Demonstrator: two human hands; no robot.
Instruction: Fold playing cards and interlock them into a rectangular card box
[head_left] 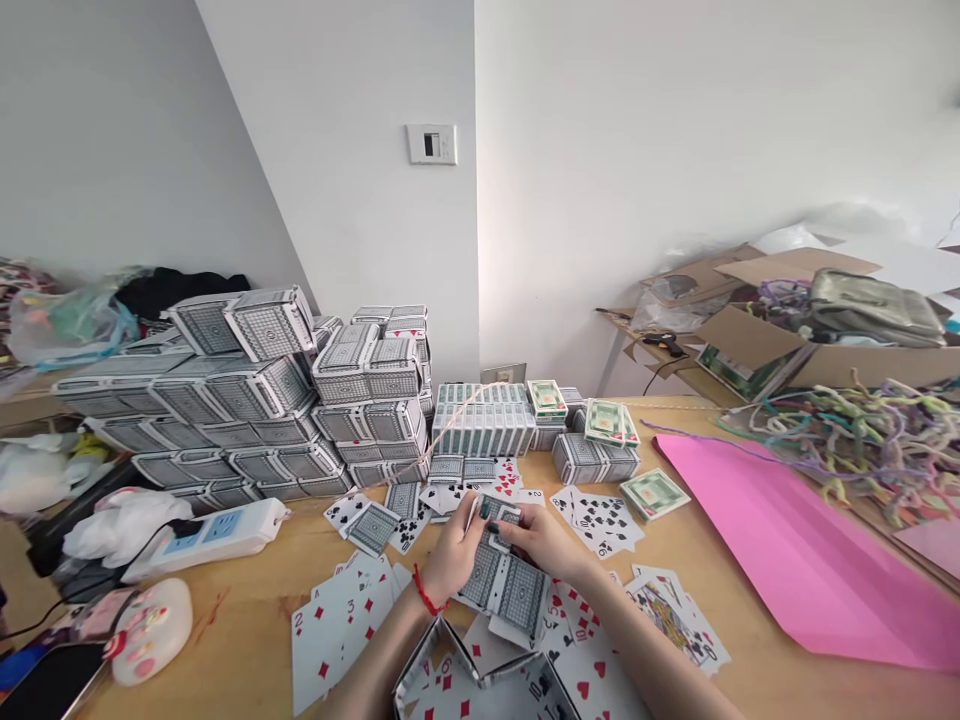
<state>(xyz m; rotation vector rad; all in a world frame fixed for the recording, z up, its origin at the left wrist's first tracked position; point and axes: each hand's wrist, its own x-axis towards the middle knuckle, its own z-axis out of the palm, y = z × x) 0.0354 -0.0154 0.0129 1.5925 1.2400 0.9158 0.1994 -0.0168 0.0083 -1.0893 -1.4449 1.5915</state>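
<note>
Both my hands meet at the middle of the wooden table (247, 640). My left hand (454, 552), with a red cord at the wrist, and my right hand (541, 540) are closed together on a small bundle of patterned-back playing cards (496, 516). More face-down cards (506, 590) lie just under them. Loose face-up cards (341, 620) spread around on the table, and an open card box (480, 680) sits near my forearms.
Stacked grey card cartons (247, 400) stand at the back left, with rows of decks (484, 420) behind centre. A white power strip (214, 535) lies at left. A pink sheet (795, 550) and coloured yarn (862, 440) lie at right, near cardboard boxes (787, 340).
</note>
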